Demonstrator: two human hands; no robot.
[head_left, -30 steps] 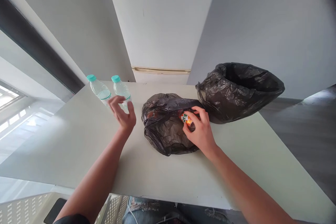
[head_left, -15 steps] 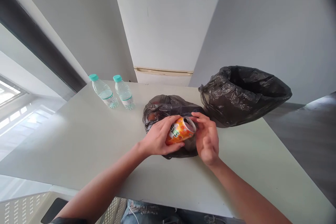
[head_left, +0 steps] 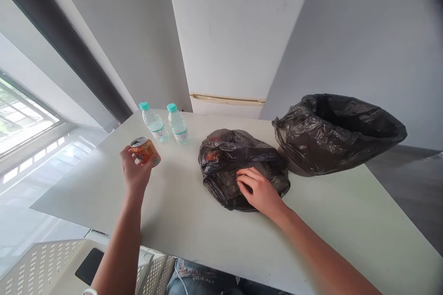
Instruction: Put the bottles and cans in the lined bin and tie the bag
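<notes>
My left hand (head_left: pixel 135 168) is closed round an orange drink can (head_left: pixel 147 151) above the left part of the table. The can tilts a little, with its opened top facing up. My right hand (head_left: pixel 259 190) is at the crumpled black plastic bag (head_left: pixel 228 179) in the middle. Its fingers are curved, with a gap between thumb and forefinger and nothing visible in them. Whether the fingertips press on the bag I cannot tell. Reddish things (head_left: pixel 212 156) show dimly through the bag's thin plastic.
Two clear bottles with teal caps, a left one (head_left: pixel 155 125) and a right one (head_left: pixel 177 126), stand at the table's back left. A second black bag (head_left: pixel 321 140) gapes open at the right edge. Beyond the white table (head_left: pixel 187 221) is a white fridge (head_left: pixel 231 41).
My left hand has carried the can left, from over the middle bag to near the bottles. My right hand has lowered onto the bag. The view has shifted slightly.
</notes>
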